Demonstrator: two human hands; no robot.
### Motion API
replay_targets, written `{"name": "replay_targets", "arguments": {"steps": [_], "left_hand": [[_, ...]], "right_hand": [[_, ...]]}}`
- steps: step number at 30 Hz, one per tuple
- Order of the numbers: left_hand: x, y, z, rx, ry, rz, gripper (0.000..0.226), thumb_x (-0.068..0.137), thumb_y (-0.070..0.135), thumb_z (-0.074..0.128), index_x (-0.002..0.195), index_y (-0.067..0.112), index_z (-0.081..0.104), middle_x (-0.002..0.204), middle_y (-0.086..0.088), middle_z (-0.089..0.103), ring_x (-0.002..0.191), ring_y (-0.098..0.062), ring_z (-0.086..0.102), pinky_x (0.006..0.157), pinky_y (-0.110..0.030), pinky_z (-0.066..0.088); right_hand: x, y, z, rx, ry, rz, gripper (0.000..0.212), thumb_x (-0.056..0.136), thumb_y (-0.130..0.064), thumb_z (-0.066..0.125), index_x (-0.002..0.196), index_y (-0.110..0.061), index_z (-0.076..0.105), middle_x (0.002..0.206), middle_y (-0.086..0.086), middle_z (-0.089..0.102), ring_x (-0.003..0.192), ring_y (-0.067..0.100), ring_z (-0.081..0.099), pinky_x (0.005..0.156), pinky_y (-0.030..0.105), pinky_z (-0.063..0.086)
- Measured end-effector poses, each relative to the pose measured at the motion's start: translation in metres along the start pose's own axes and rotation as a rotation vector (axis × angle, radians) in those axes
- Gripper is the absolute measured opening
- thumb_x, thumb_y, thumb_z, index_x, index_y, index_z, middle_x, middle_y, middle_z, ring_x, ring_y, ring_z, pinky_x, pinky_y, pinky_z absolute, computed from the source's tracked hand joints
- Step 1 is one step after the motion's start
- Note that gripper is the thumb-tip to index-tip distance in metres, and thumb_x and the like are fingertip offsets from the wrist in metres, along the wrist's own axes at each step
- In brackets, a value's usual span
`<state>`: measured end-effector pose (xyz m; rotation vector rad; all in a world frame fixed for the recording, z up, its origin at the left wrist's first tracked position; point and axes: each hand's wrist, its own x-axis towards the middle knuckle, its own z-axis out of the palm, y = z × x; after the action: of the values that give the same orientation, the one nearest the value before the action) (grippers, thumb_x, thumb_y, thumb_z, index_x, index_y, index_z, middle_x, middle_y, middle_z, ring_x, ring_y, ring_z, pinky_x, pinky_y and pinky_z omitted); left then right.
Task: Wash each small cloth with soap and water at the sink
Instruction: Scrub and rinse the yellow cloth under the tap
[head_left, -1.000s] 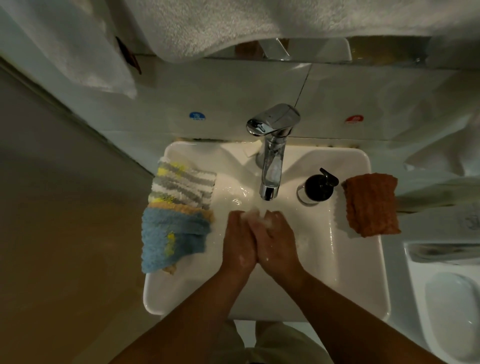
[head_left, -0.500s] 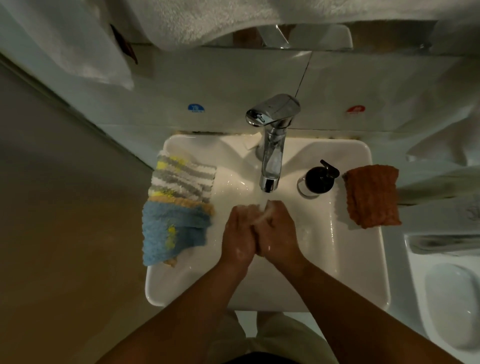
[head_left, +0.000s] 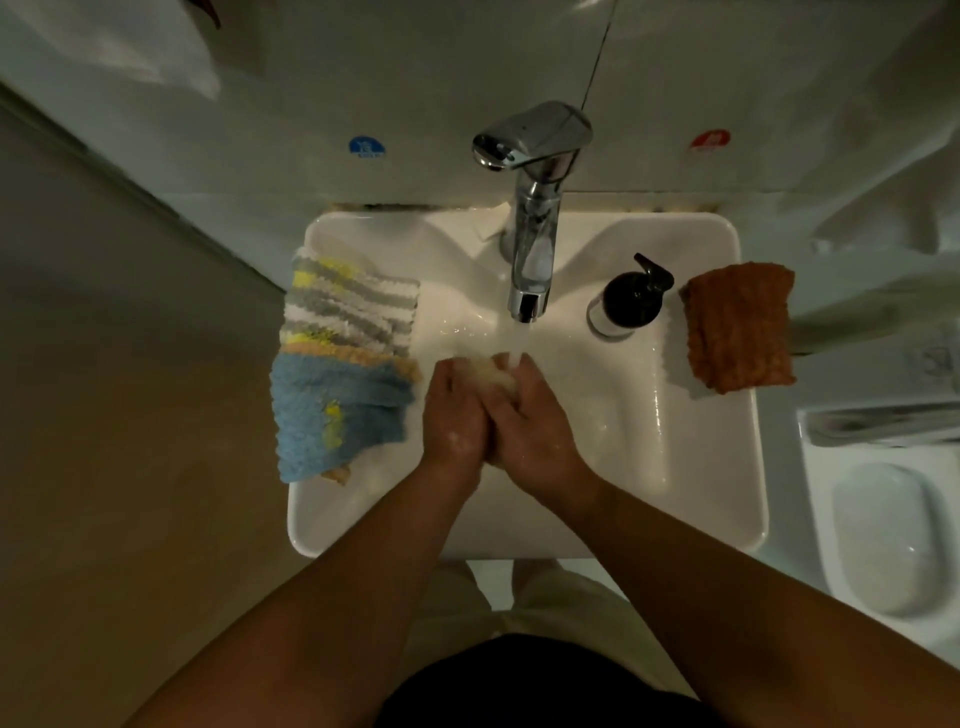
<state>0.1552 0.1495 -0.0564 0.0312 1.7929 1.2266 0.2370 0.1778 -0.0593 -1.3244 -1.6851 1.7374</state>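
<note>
My left hand (head_left: 454, 415) and my right hand (head_left: 535, 426) are pressed together over the white sink (head_left: 519, 545), right under the chrome tap (head_left: 532, 208). Water (head_left: 515, 343) runs onto a small pale wet cloth (head_left: 493, 373) squeezed between my fingers; most of it is hidden. On the sink's left rim lie a grey, white and yellow striped cloth (head_left: 353, 306) and a blue cloth (head_left: 332, 415), overlapping. An orange-brown cloth (head_left: 737, 327) lies on the right rim. A black-topped soap dispenser (head_left: 631, 299) stands just right of the tap.
A white fixture (head_left: 883, 535) sits close to the sink's right side. White towels (head_left: 883, 197) hang at the right along the tiled wall. A brown wall or door (head_left: 130, 415) bounds the left side.
My hands stay clasped under the tap, rubbing slightly, and more of the pale cloth shows at my fingertips. The view has tipped downward a little.
</note>
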Motion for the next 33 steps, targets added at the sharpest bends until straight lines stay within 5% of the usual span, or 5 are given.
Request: {"name": "replay_targets", "arguments": {"steps": [4, 8, 17, 26, 33], "left_hand": [[-0.024, -0.002, 0.007, 0.103, -0.168, 0.098, 0.022, 0.104, 0.041, 0.046, 0.109, 0.023, 0.059, 0.099, -0.006, 0.071, 0.090, -0.023, 0.073, 0.078, -0.047, 0.062], [-0.026, 0.002, 0.007, 0.333, -0.290, 0.236, 0.013, 0.102, 0.041, 0.052, 0.099, 0.028, 0.054, 0.095, 0.002, 0.065, 0.089, -0.016, 0.067, 0.076, -0.037, 0.058], [-0.002, -0.001, 0.005, 0.063, -0.030, 0.035, 0.017, 0.106, 0.031, 0.046, 0.096, 0.021, 0.056, 0.092, -0.007, 0.066, 0.091, -0.030, 0.068, 0.079, -0.046, 0.058], [-0.017, -0.010, 0.004, 0.221, -0.124, 0.241, 0.035, 0.091, 0.059, 0.051, 0.112, 0.032, 0.052, 0.105, 0.003, 0.066, 0.095, -0.016, 0.068, 0.084, -0.048, 0.059], [-0.013, -0.008, 0.005, -0.141, -0.131, -0.029, 0.019, 0.107, 0.026, 0.041, 0.108, 0.012, 0.053, 0.105, -0.011, 0.063, 0.094, -0.024, 0.065, 0.075, -0.033, 0.059]], "right_hand": [[0.024, 0.003, -0.019, -0.493, 0.139, -0.088, 0.012, 0.101, -0.028, 0.055, 0.092, -0.021, 0.057, 0.084, -0.016, 0.054, 0.078, 0.005, 0.056, 0.068, 0.010, 0.039], [0.028, 0.014, -0.031, -0.192, 0.251, 0.201, 0.034, 0.100, -0.044, 0.045, 0.099, -0.019, 0.067, 0.092, -0.002, 0.068, 0.088, 0.019, 0.066, 0.083, 0.044, 0.054], [-0.003, -0.006, -0.017, -0.353, 0.059, -0.046, 0.033, 0.103, -0.049, 0.048, 0.092, -0.020, 0.060, 0.079, -0.005, 0.064, 0.069, 0.004, 0.063, 0.059, 0.012, 0.045], [0.013, -0.004, -0.024, -0.335, 0.219, 0.097, 0.027, 0.107, -0.037, 0.040, 0.103, -0.018, 0.058, 0.085, -0.007, 0.063, 0.070, 0.001, 0.058, 0.057, 0.008, 0.038], [-0.003, -0.010, -0.010, -0.301, 0.064, -0.098, 0.030, 0.097, -0.050, 0.059, 0.089, -0.022, 0.050, 0.078, -0.004, 0.060, 0.069, 0.007, 0.060, 0.062, 0.021, 0.049]]}}
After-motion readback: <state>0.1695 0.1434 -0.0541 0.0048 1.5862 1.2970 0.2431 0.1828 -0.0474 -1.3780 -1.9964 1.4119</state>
